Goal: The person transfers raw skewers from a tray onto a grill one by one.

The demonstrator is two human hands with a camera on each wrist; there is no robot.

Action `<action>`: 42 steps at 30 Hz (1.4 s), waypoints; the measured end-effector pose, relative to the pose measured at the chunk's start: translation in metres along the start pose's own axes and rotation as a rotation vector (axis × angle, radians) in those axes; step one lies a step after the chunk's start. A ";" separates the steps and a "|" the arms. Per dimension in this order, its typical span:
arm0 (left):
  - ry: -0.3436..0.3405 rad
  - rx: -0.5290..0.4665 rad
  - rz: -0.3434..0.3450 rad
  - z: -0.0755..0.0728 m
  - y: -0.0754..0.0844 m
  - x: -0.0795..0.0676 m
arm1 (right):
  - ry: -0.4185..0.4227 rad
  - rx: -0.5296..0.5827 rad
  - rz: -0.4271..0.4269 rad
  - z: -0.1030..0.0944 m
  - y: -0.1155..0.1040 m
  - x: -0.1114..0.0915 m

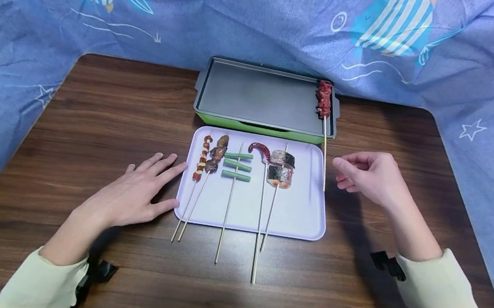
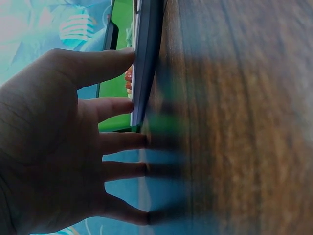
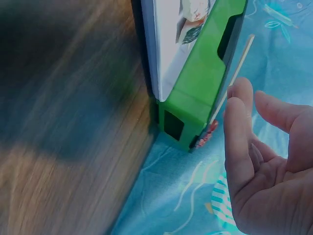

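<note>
My left hand (image 1: 134,195) lies spread at the lilac tray's (image 1: 294,224) left side, thumb and index finger at its rim, other fingertips on the table. My right hand (image 1: 368,177) hovers beside the tray's right edge, fingers loosely bent and holding nothing. Nearest to it is the stick of a red meat skewer (image 1: 323,99), whose meat lies on the right end of the black grill plate (image 1: 258,92). On the tray are a red-and-yellow skewer (image 1: 202,159), a browned meat skewer (image 1: 217,155), a green vegetable skewer (image 1: 237,166), a tentacle skewer (image 1: 260,150) and a fish-chunk skewer (image 1: 280,175).
The grill's green base (image 3: 200,73) stands right behind the tray on a dark wooden table (image 1: 121,105). Several skewer sticks stick out over the tray's front rim. A blue fish-print cloth (image 1: 261,20) hangs behind and at the sides.
</note>
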State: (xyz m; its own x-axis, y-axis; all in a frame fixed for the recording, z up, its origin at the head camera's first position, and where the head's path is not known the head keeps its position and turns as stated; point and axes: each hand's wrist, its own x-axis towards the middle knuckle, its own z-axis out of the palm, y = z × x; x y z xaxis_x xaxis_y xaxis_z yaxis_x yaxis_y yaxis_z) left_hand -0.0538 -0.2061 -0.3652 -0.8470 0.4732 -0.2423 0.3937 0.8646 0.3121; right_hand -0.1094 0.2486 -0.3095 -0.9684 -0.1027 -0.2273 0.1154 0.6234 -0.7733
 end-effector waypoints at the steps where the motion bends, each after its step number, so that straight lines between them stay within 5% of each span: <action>1: -0.002 0.002 -0.001 0.000 0.000 0.000 | 0.005 -0.001 -0.009 0.000 0.000 -0.005; 10: 0.002 0.004 -0.003 0.000 0.000 -0.001 | -0.028 0.005 -0.039 0.017 -0.009 -0.044; 19: 0.004 0.001 -0.005 0.000 -0.002 -0.001 | -0.114 -0.090 -0.089 0.063 -0.013 -0.067; 29: 0.007 -0.008 -0.001 0.000 -0.002 -0.001 | -0.131 -0.088 -0.109 0.104 -0.008 -0.062; 42: 0.008 -0.004 0.006 0.000 -0.001 0.001 | -0.118 -0.152 -0.071 0.118 -0.007 -0.044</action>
State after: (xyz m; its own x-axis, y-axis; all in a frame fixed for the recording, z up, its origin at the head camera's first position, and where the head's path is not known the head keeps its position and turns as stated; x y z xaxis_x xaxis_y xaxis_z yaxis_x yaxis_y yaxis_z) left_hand -0.0549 -0.2067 -0.3661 -0.8474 0.4769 -0.2334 0.3973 0.8612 0.3170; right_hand -0.0413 0.1579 -0.3639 -0.9392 -0.2354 -0.2500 0.0042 0.7201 -0.6939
